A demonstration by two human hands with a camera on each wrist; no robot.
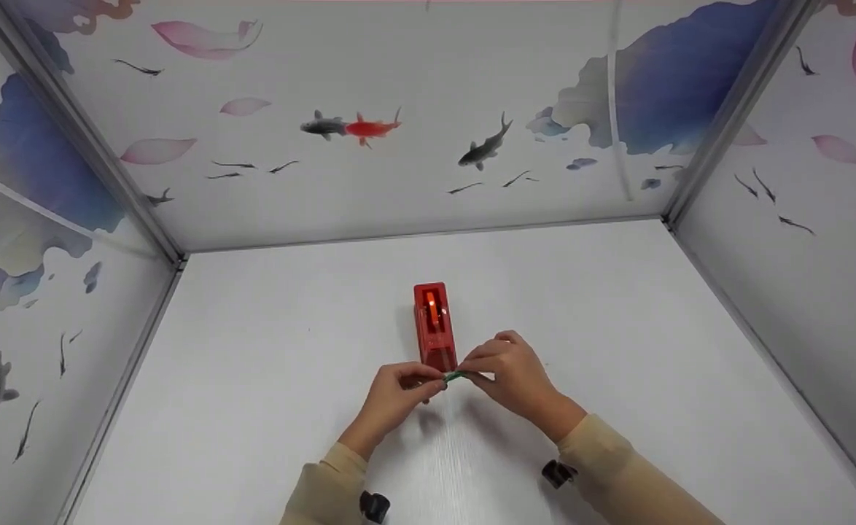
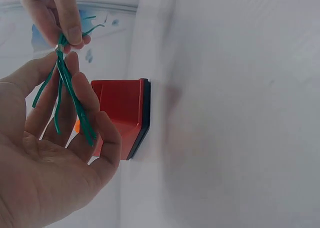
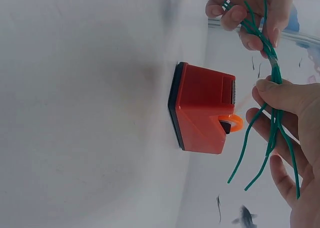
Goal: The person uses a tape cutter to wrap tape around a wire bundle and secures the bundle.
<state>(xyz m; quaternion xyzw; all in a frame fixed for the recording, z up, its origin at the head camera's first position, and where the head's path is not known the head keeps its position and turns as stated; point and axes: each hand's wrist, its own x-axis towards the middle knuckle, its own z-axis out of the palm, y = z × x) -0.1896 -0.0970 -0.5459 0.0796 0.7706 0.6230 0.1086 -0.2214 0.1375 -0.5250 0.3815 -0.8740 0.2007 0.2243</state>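
A bundle of thin green wires [image 3: 276, 77] is held up between both hands, just in front of a red tape dispenser [image 1: 437, 341]. A shiny band, apparently clear tape [image 3: 273, 61], wraps the bundle's middle. My left hand [image 1: 395, 397] pinches the wires on one side of the band. On the other side my right hand [image 1: 514, 375] pinches them between thumb and fingers. Loose wire ends fan out past both hands in the wrist views. The dispenser stands on the table, with an orange tape core [image 3: 236, 122] in it.
The white table [image 1: 289, 313] is enclosed by printed panels at the back, left and right. Metal frame strips [image 1: 428, 235] run along the panels' edges. A small black device [image 1: 559, 474] sits at each sleeve cuff.
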